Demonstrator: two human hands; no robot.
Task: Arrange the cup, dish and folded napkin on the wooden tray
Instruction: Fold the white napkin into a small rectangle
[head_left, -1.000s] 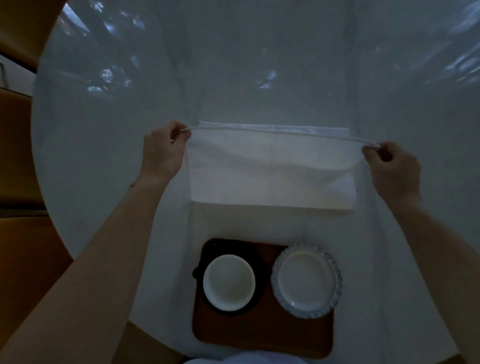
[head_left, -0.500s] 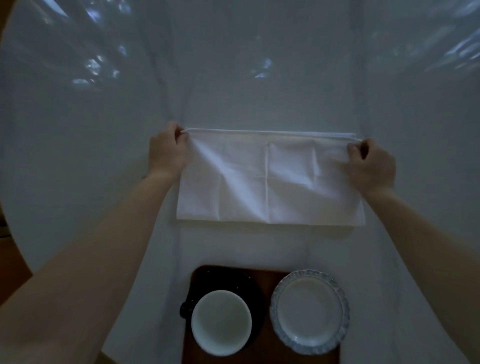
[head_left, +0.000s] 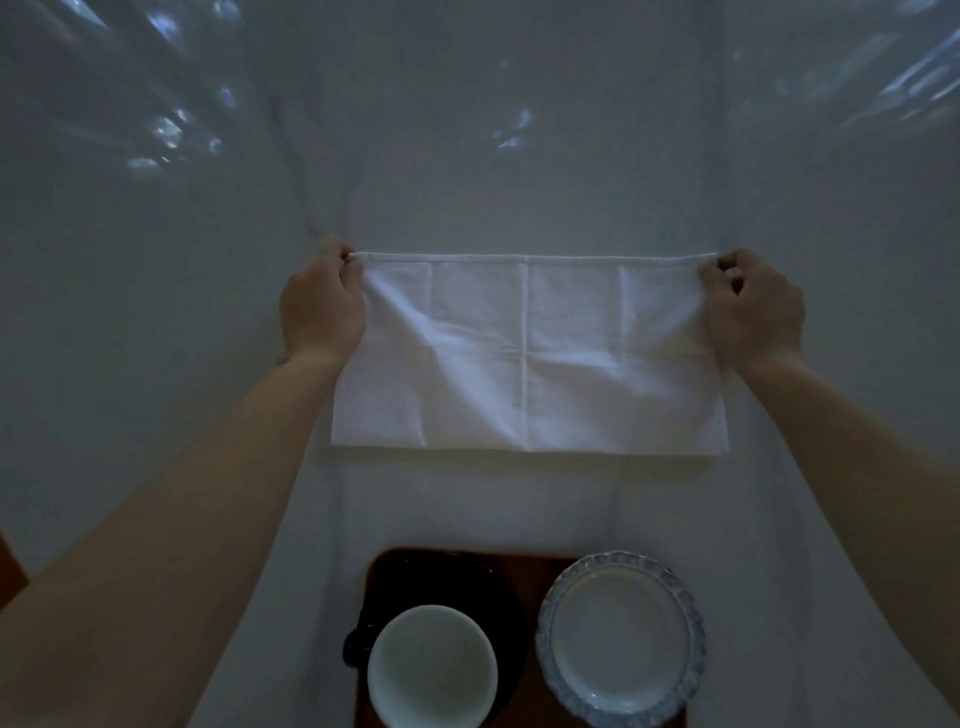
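A white cloth napkin (head_left: 530, 358), folded in half into a wide rectangle, lies flat on the table in the middle of the view. My left hand (head_left: 319, 306) pinches its far left corner. My right hand (head_left: 750, 306) pinches its far right corner. Near the bottom edge sits the wooden tray (head_left: 532, 577). On its left stands a dark cup (head_left: 434, 667) with a white inside, resting on a dark saucer (head_left: 498, 587). On its right lies a pale dish (head_left: 621, 639) with a scalloped blue rim.
The table (head_left: 467, 156) is covered with a white cloth under shiny clear plastic. A strip of brown floor (head_left: 8, 571) shows at the lower left, past the table's edge.
Both hands brought the lifted far edge of the napkin down, so the folded napkin now lies flat. The view tilted forward, and the tray slid toward the bottom of the frame.
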